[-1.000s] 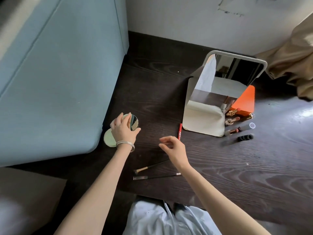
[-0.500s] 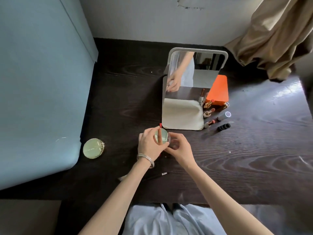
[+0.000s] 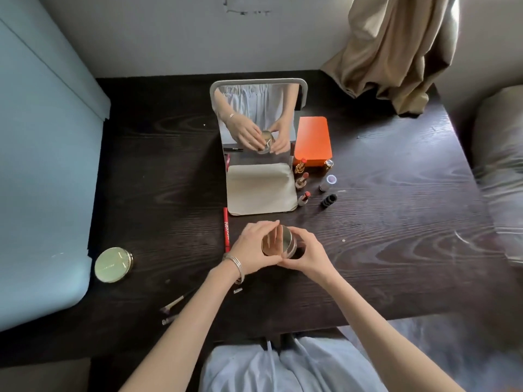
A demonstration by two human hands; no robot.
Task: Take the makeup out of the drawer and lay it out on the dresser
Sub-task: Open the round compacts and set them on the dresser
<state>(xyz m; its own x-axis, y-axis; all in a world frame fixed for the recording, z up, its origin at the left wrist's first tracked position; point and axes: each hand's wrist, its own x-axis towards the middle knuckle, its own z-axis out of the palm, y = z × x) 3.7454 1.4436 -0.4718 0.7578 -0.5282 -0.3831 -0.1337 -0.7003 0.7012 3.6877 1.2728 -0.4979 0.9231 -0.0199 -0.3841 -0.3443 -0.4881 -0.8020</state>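
glossy gold compact (image 3: 276, 241), matt dark wood-grain dresser (image 3: 396, 250)

Red pencil (image 3: 226, 230) bears white lettering, not clearly legible.

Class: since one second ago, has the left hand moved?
Yes. The left hand left the green compact and went right, toward the red pencil.

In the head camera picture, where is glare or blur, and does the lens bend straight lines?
Head view: daylight from the right puts pale glare on the dark wooden dresser top; the grey cushion at the right edge is smeared; the light blue panel bows near the left edge, typical wide-angle distortion; the round gold-lidded jar reflects fingers.
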